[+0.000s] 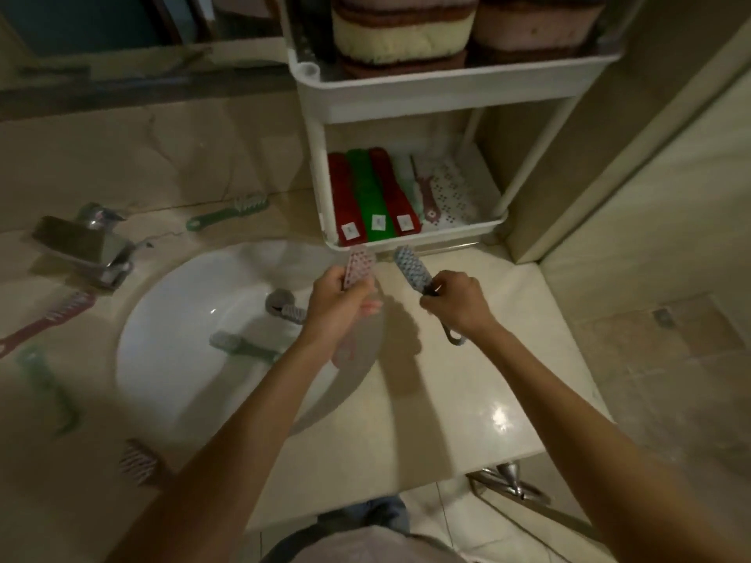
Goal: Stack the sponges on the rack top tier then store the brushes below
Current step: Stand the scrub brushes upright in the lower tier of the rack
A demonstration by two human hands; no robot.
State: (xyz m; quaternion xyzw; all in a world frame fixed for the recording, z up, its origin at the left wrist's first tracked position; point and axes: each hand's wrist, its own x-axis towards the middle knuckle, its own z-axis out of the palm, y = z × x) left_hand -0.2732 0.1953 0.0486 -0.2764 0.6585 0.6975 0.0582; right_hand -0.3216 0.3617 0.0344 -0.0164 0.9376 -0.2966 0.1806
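Note:
A white two-tier rack (439, 89) stands on the counter behind the sink. Its top tier holds stacked sponges (402, 32). On the lower tier lie red and green brushes (370, 197) side by side, plus a thin brown brush (424, 188). My left hand (339, 300) is shut on a pink brush (358, 265), bristle head pointing up toward the lower tier. My right hand (457, 300) grips a grey-blue brush (414, 266) by its handle, head just in front of the tier's rim. More brushes lie loose: two in the sink (244, 344), a green one (227, 211) behind it.
The white sink basin (170, 343) sits left of my hands, with a chrome tap (91, 245) at its far left. A pink brush (48, 321), a green brush (46, 390) and a striped brush (140, 463) lie on the left counter. A wall corner rises on the right.

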